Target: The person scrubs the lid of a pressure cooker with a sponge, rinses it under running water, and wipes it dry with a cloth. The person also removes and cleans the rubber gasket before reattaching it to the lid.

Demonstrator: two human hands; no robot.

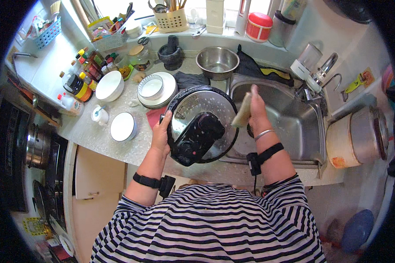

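My left hand (162, 133) grips the left rim of a large round appliance lid (228, 131), which has a shiny metal face, a dark rim and a black raised housing. Drops of water dot the metal. To its right, over the left part of the stainless steel sink (291, 121), my right hand (257, 108) holds a beige cloth or sponge (242, 111). The cloth is apart from the lid or just at its right edge; I cannot tell which. A red cloth (153, 117) lies partly hidden behind the lid.
Stacked plates (169, 82), white bowls (110, 86) and sauce bottles (77, 87) stand on the left counter. A steel basin (217, 62) and a stone mortar (170, 56) are behind the lid. The faucet (327, 65) rises at the sink's back right, near stacked containers (344, 141).
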